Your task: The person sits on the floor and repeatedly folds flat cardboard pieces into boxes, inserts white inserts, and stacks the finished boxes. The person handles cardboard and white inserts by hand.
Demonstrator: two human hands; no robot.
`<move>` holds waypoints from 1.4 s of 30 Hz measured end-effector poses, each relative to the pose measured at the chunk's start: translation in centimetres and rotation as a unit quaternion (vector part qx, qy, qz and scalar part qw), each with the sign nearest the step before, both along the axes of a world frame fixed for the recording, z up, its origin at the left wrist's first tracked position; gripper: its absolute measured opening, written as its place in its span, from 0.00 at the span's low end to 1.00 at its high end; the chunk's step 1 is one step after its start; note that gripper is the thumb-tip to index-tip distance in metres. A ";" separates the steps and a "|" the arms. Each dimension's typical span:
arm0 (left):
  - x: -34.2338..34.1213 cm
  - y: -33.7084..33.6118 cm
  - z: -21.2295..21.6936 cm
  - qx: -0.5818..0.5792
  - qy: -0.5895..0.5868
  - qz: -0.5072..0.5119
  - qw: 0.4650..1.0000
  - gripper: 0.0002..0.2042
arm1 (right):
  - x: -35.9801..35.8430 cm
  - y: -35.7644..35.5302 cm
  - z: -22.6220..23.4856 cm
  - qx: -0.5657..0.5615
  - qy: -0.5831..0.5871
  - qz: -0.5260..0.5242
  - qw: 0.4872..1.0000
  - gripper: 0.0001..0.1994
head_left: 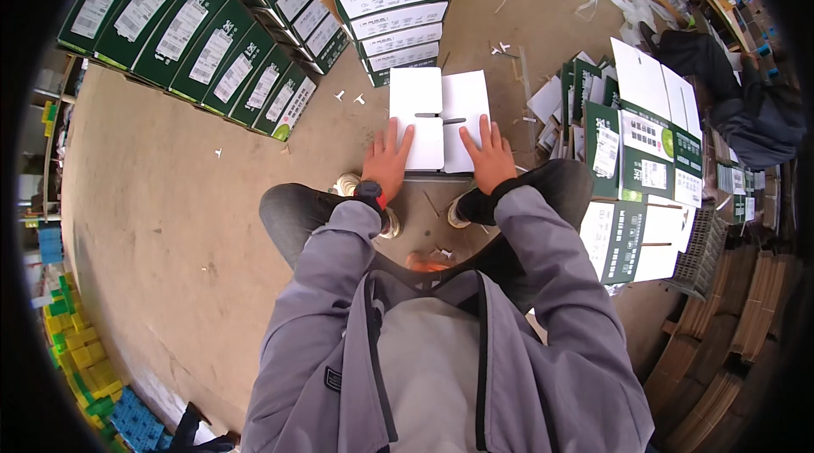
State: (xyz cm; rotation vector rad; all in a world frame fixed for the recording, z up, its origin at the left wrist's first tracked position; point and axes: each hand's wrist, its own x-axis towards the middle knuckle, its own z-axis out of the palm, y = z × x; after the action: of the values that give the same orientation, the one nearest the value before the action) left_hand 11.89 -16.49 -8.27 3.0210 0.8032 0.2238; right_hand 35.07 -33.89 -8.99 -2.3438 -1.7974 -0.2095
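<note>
Between my knees stands a carton with white top flaps folded down side by side. The left flap looks slightly raised over the right one, and dark slots show near the middle where they meet. My left hand lies with outstretched fingers on the left flap near its outer edge. On the right flap, my right hand rests palm down, its fingers spread. Neither hand grips anything. The carton's sides are mostly hidden beneath the flaps.
A stack of nested cartons stands just ahead. Green cartons are lined up at far left. Flat green-and-white cartons pile up at right, near another person's dark-clothed legs. White plastic scraps lie on the floor.
</note>
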 end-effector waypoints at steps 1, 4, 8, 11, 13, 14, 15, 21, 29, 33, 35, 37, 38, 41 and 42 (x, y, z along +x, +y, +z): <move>0.0 0.0 0.2 -0.029 -0.028 -0.012 0.999 0.41 | 0.5 0.2 -0.8 0.019 -0.010 0.021 1.000 0.40; -0.7 0.2 1.1 -0.095 -0.085 -0.019 0.992 0.39 | -0.5 3.7 3.2 -0.140 0.095 -0.033 0.985 0.42; -0.3 2.0 0.6 -0.156 -0.105 0.035 0.982 0.35 | 2.8 6.4 1.5 0.000 0.253 -0.158 0.954 0.45; 1.4 3.3 -1.0 -0.203 -0.138 0.106 0.964 0.33 | 2.7 7.4 -1.2 0.125 0.338 -0.278 0.890 0.45; 3.7 3.6 -1.3 -0.224 -0.177 0.120 0.951 0.35 | 4.1 7.3 -7.1 0.144 0.371 -0.360 0.844 0.45; 3.4 3.7 -1.9 -0.224 -0.195 0.140 0.945 0.38 | 3.9 7.4 -5.7 0.098 0.457 -0.296 0.833 0.44; 3.7 3.7 -2.4 -0.228 -0.217 0.146 0.938 0.40 | 3.9 7.3 -5.2 0.075 0.433 -0.298 0.847 0.43; 3.6 5.0 -5.8 -0.420 -0.261 0.192 0.848 0.53 | 0.6 9.7 -2.6 -0.072 0.305 -0.352 0.882 0.30; 4.8 5.4 -5.1 -0.309 -0.181 0.198 0.912 0.48 | -0.8 10.1 -3.0 -0.001 0.363 -0.355 0.861 0.38; 8.1 2.6 -3.8 -0.250 -0.103 0.267 0.925 0.48 | -2.1 10.9 -5.9 0.087 0.300 -0.326 0.892 0.39; 8.6 1.1 -4.0 -0.198 -0.108 0.278 0.934 0.48 | -2.3 11.2 -7.2 0.191 0.294 -0.293 0.890 0.36; 8.9 0.5 -4.3 -0.147 -0.111 0.245 0.952 0.48 | -2.1 11.1 -8.3 0.252 0.328 -0.258 0.873 0.33; 9.3 0.4 -4.4 -0.135 -0.112 0.239 0.955 0.49 | -1.4 10.6 -8.2 0.263 0.364 -0.239 0.861 0.32; 10.1 -0.5 -5.7 -0.145 -0.120 0.220 0.957 0.46 | -2.2 10.3 -8.4 0.271 0.387 -0.209 0.856 0.26; 10.1 -0.6 -7.3 -0.133 -0.144 0.205 0.959 0.46 | -2.9 10.5 -8.5 0.255 0.369 -0.198 0.871 0.26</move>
State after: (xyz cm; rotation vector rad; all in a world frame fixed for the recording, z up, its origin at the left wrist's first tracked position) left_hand 21.95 -17.10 -15.55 2.4685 1.2957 0.4978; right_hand 32.16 -23.40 -17.45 -1.9678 -0.7763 0.1395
